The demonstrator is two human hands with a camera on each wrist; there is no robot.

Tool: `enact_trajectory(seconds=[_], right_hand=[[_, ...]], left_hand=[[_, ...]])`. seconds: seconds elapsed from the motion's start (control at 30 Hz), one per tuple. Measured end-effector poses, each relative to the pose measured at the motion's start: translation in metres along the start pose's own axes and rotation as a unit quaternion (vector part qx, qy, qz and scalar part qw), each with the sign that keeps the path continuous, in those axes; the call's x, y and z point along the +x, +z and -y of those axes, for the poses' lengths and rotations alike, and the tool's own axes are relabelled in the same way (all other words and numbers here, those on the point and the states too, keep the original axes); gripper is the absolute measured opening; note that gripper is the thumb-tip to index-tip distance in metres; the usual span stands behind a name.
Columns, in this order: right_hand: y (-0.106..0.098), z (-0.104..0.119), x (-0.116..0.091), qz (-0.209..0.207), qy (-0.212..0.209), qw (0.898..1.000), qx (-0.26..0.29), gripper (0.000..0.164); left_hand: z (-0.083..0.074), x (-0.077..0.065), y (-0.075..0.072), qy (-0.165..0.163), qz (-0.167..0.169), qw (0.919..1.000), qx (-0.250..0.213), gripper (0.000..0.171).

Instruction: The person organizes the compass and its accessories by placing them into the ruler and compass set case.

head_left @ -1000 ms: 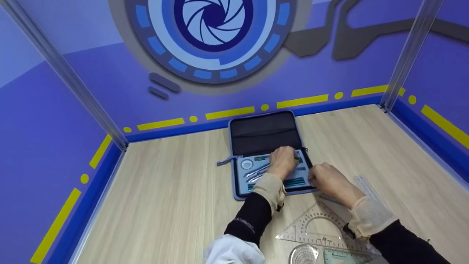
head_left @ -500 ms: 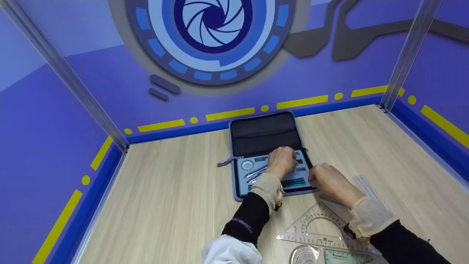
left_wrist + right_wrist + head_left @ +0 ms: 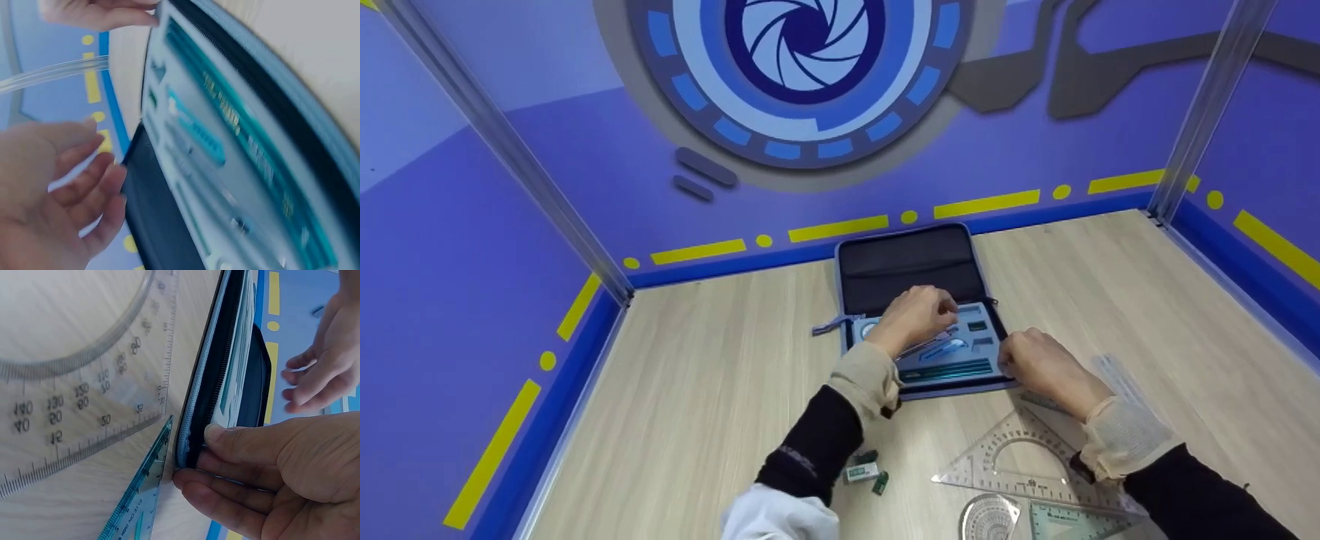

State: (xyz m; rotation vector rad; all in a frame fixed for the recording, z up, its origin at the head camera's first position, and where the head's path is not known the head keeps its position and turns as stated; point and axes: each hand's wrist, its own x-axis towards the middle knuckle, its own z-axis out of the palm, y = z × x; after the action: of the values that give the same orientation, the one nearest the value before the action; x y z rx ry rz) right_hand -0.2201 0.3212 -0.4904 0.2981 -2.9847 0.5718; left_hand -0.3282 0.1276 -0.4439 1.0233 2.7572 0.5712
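On a pale wood-grain table (image 3: 697, 412), work is judged to be partway through around an open, zippered case of grey-blue fabric with black lining (image 3: 906, 274), set near the printed back wall (image 3: 547, 172). Several recesses of its pale-blue moulded tray (image 3: 253, 202) are filled, at least one is left bare, and part is hidden by the left arm. The case's right edge is gripped by the right hand (image 3: 1039, 367), thumb on the rim; above the tray, nothing is held by the left hand (image 3: 915, 319), its fingers loosely bent. Left outside are a clear plastic set square (image 3: 984, 459), a green-tinted triangle (image 3: 1050, 517) and a clear protractor (image 3: 988, 517). Inside, teal pencils (image 3: 949, 371), slender silver metal instruments (image 3: 241, 226) and a translucent blue tool (image 3: 197, 129) are seated. A white-and-green eraser block (image 3: 861, 472) is seen beside small dark-green pieces (image 3: 880, 482) on the tabletop.
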Motion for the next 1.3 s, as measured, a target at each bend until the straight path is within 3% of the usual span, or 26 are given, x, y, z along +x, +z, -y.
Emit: enact_trajectory(seconds=[0.27,0.5,0.73,0.97,1.13,1.3], right_hand=[[0.000,0.001,-0.001,-0.006,-0.009,1.000,-0.003,0.016],[0.001,0.005,0.002,0.016,0.007,1.000,-0.003,0.015],[-0.002,0.005,0.005,0.031,0.019,0.999,0.011,0.015],[-0.003,0.002,0.002,0.027,0.001,1.000,0.010,0.017],[-0.002,0.002,0.001,0.029,-0.005,0.999,0.012,0.016],[-0.001,0.003,0.003,0.032,0.000,0.999,0.008,0.013]], left_hand=[[0.005,-0.048,-0.026,0.056,0.017,0.9981,0.019,0.024],[0.020,-0.100,-0.031,0.079,0.016,0.9955,0.051,0.022],[0.047,-0.150,-0.026,0.066,-0.005,0.9964,0.053,0.018],[0.067,-0.193,-0.009,0.012,-0.005,0.9986,0.051,0.015],[0.073,-0.215,0.002,0.002,-0.004,0.9988,0.050,0.013],[0.073,-0.225,0.012,-0.019,-0.011,0.9994,0.029,0.015]])
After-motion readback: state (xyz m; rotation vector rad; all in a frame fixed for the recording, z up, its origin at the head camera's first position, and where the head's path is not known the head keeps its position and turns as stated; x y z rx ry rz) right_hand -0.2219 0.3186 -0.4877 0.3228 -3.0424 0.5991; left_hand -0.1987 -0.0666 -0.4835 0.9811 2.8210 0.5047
